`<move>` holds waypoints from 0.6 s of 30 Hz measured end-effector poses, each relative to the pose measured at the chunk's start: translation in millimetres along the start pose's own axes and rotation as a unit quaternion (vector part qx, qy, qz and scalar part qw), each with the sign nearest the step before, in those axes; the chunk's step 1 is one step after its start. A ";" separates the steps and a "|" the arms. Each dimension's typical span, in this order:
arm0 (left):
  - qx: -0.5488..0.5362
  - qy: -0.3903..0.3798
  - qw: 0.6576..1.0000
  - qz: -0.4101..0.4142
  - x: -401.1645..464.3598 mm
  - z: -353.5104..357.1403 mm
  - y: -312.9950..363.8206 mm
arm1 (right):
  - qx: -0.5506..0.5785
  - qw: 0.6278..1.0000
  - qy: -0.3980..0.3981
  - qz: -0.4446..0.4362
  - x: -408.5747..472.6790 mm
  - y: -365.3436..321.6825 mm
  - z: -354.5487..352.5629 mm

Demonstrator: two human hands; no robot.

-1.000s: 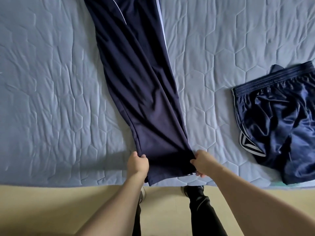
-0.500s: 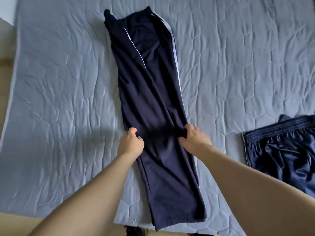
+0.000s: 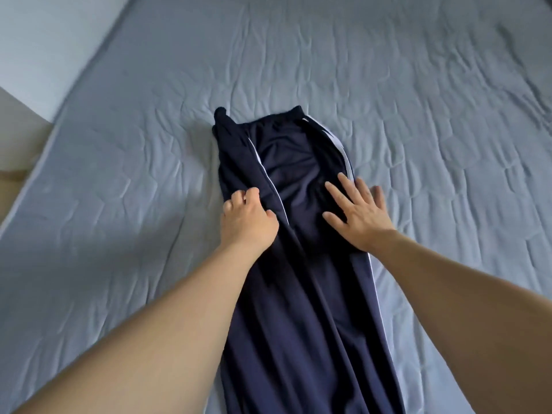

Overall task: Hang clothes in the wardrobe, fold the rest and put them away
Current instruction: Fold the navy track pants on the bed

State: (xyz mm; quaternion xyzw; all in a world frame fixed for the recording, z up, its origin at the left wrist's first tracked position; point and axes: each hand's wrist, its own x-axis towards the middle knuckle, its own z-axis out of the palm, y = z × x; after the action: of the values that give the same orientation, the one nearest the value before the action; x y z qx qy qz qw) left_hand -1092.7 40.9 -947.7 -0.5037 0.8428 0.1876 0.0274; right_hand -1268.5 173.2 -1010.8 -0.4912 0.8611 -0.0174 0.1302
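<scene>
Dark navy track trousers [image 3: 301, 294] with thin white side stripes lie lengthwise on the bed, waistband at the far end, legs laid one over the other and running off the bottom of the view. My left hand [image 3: 248, 219] pinches the fabric at the trousers' left edge near the hip, fingers curled. Flat on the cloth lies my right hand [image 3: 355, 210], fingers spread, at the right edge by the white stripe.
The bed [image 3: 119, 204] has a light blue quilted cover, wrinkled all round the trousers. Its left edge runs diagonally at the upper left, with a pale wall [image 3: 38, 49] and beige floor [image 3: 15, 135] beyond it.
Both hands have moved up the trousers from the hems toward the hip. My right hand has let go and flattened on the cloth. The view tilted up, and the navy shorts at the right left the frame.
</scene>
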 end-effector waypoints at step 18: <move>-0.195 0.156 0.961 -0.115 200.4 -47.3 68.5 | 0.032 0.999 0.038 0.016 78.3 39.0 26.1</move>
State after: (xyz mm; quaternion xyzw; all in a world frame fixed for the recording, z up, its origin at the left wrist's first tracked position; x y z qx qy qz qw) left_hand -1243.1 -114.5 -931.2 -0.6157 0.7202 0.2631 -0.1819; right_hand -1332.8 129.3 -1058.4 -0.4724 0.8719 -0.0612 0.1131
